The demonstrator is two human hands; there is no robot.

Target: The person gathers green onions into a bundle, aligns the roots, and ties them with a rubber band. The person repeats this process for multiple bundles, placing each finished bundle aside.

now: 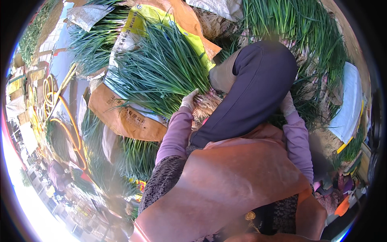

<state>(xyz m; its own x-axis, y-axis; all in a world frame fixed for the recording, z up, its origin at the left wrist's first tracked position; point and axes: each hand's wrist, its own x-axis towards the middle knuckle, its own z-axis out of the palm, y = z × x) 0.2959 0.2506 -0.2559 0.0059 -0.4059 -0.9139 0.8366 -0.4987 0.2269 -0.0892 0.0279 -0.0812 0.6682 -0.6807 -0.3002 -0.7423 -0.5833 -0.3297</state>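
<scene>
A large bunch of green onions (163,69) lies before me on flattened printed sacks. Its leaves fan to the upper left, and its pale roots (205,106) point towards my bent leg. My left hand (189,101), in a pale glove, grips stems at the near edge of this bunch, just above the roots. On the other side of my knee is my right hand (287,104), also gloved. The dark trouser leg (251,87) covers its fingers, so what it holds is hidden. More green onions with tangled roots (311,87) lie beside it.
Upright green onions (284,21) are massed at the top right. A brown paper sack (127,113) and a yellow sack (196,45) lie under the bunch. An orange hose (68,109) coils at left. A pale blue sheet (347,103) lies at right. Other people (338,187) are at lower right.
</scene>
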